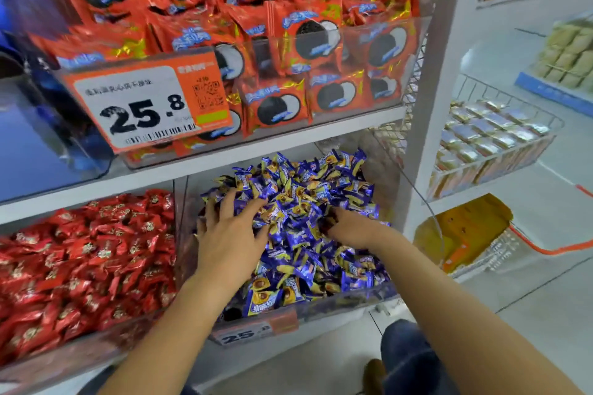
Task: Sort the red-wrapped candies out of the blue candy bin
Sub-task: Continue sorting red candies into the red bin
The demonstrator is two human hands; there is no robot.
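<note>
Shop shelf, both hands [288, 228] deep among crinkly blue-wrapped candies [308, 263].

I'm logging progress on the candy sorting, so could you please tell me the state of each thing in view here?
left hand: fingers spread, pressing on the blue candies.
right hand: fingers buried in the candies; grip hidden.
blue candy bin: heaped full; no red wrapper visible on top.
red candy bin: full of red-wrapped candies.
cookie packs: stacked on the shelf above.
price tag: tilted.

Shop, price tag [146, 99], stocked shelves [224, 157], candy bins [288, 308]
</note>
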